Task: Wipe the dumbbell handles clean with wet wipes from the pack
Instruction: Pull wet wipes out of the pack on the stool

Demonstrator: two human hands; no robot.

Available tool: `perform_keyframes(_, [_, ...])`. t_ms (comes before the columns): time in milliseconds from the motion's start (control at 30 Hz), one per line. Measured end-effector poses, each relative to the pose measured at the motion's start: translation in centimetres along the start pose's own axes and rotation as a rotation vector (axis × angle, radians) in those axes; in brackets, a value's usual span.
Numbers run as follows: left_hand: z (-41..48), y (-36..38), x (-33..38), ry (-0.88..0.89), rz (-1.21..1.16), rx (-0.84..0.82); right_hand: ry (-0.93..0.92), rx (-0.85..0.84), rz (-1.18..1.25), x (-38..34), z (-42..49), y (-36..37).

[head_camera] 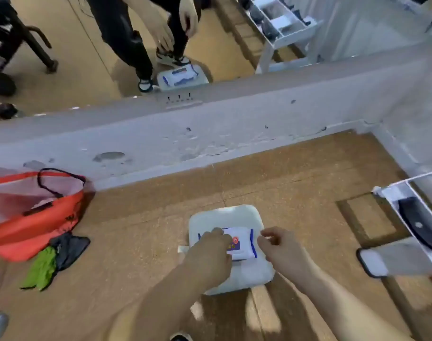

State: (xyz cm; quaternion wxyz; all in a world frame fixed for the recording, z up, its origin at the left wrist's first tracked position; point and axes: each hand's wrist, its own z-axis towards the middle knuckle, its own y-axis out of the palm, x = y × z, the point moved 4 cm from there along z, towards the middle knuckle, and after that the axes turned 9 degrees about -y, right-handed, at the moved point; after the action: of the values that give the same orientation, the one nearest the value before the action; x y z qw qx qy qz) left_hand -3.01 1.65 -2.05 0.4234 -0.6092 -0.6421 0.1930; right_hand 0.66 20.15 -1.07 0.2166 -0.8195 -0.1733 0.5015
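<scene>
- You are crouched over a brown cork-look floor beside a low grey ledge, with a wall mirror above it.
- The wet wipes pack lies flat on a white square pad on the floor, right under your hands.
- It looks soft, light and slick-skinned. It will likely slide or lift with the wipe unless you pin it, so hold the body down and pull from the opening on top.
- Your left hand covers the pack's left half, fingers curled down over it and holding it in place.
- Your right hand hangs at the pack's right edge, thumb and fingers drawn together. Whether they pinch a wipe or flap, I cannot tell.
- To your right, well apart from the pack, a white rack holds a dark weight, likely a dumbbell. Its handle is hidden.
- An orange bag and a green cloth lie to your left.
</scene>
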Motion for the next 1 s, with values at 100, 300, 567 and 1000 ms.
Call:
perform_keyframes(100, [4.8, 5.6, -2.9, -0.105, 0.052, 0.004, 0.014, 0.002, -0.022, 4.7, 3.7, 4.7])
perform_keyframes(300, [11.3, 10.3, -4.9, -0.024, -0.003, 0.129, -0.08, 0.028, -0.035, 11.7, 9.9, 10.7])
perform_keyframes(567, [13.8, 8.3, -4.9, 0.02, -0.171, 0.208, -0.115, 0.106, 0.148, 12.6, 14.9, 9.3])
perform_keyframes(1000, [13.5, 9.3, -4.3, 0.241, 0.171, 0.363, -0.295, -0.11, 0.037, 13.5, 13.6, 9.9])
